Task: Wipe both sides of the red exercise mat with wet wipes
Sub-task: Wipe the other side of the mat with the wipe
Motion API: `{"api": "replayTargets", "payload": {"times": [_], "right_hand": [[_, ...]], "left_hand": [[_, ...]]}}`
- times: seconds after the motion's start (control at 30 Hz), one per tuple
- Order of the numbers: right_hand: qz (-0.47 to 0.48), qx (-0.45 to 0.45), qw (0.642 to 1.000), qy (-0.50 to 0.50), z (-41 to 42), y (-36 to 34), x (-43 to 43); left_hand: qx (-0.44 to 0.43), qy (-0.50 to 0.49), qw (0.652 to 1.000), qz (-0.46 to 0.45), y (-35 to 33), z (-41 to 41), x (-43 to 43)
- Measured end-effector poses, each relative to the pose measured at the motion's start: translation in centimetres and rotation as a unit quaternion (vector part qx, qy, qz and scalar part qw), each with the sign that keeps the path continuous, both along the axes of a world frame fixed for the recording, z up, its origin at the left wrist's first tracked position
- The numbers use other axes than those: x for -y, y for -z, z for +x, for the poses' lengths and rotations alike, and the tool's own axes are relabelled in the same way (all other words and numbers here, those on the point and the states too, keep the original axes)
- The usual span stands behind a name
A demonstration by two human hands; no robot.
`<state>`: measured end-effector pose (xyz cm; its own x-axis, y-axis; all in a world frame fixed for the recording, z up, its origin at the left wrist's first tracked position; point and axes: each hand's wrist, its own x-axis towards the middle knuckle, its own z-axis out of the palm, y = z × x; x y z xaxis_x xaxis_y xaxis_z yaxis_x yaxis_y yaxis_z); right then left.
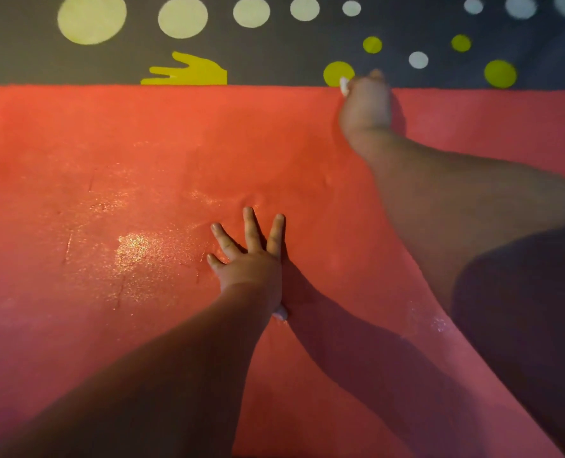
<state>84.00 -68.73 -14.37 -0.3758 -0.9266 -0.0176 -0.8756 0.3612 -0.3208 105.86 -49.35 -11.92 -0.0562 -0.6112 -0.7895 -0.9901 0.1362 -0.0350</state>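
Mat: red foam exercise mat (92, 133), lying flat and filling most of the view; its far edge runs straight across near the top.
Floor cover: dark grey sheet (274, 51) under and beyond the mat, printed with pale and yellow-green round dots and one yellow hand shape (192, 72) that touches the mat's far edge.
Garment: dark cloth (522, 325) at lower right, over the mat's near right part; whether sleeve or trouser leg, cannot tell.
Wet patch: glistening sheen (132, 246) on the mat left of centre, just beside the left hand, with a few short scratch-like marks in it.
Left hand (251, 269): palm down on the middle of the mat, fingers straight and spread wide, pressing flat; a small whitish bit shows under the wrist, unclear what.
Right hand (365, 100): reached out to the mat's far edge, blurred, fingers curled down around a wipe.
Wipe: small white wet wipe (344, 85), poking out at the left of the right hand, right at the far edge.
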Motion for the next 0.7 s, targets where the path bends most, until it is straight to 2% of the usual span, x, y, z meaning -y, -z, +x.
{"api": "replayTargets", "payload": {"times": [0.03,0.1,0.2,0.27,0.3,0.37,0.43,0.5,0.53,0.6,0.7], "right_hand": [[0.014,0.002,1.0,-0.003,1.2,-0.1,-0.2],[0.019,0.055,0.993,-0.099,5.1,-0.2,-1.5],[0.008,0.061,0.951,-0.302,9.1,1.4,-4.1],[-0.001,0.072,0.936,-0.345,8.2,1.8,-4.4],[-0.008,0.071,0.936,-0.344,7.0,0.9,-4.5],[-0.034,-0.013,0.955,-0.294,2.7,-0.3,-4.0],[-0.023,-0.082,0.98,-0.18,-3.3,-0.5,-3.9],[-0.026,-0.074,0.996,-0.042,-8.5,0.1,-4.3],[-0.026,-0.078,0.997,-0.009,-9.9,0.3,-4.8],[-0.022,-0.052,0.998,-0.003,-10.3,0.8,-5.7],[-0.044,-0.025,0.992,-0.115,-7.1,0.5,-8.5]], "left_hand": [[0.003,0.001,1.0,0.0,-0.1,-0.1,0.0],[0.005,-0.003,1.0,0.004,-0.2,0.0,0.0],[0.007,-0.004,1.0,0.003,-0.3,-0.1,0.0],[0.011,-0.001,1.0,0.0,-0.2,0.0,0.0],[0.01,-0.001,1.0,0.001,-0.2,0.0,0.1],[0.009,0.0,1.0,0.005,-0.2,0.0,0.1],[0.01,0.001,1.0,0.008,-0.2,-0.1,0.2],[0.011,0.0,1.0,0.008,-0.2,-0.1,0.3],[0.013,0.0,1.0,0.009,-0.3,-0.1,0.3],[0.01,-0.003,1.0,0.013,-0.3,0.0,0.4],[0.0,-0.001,1.0,0.017,-0.4,-0.1,0.4]]}}
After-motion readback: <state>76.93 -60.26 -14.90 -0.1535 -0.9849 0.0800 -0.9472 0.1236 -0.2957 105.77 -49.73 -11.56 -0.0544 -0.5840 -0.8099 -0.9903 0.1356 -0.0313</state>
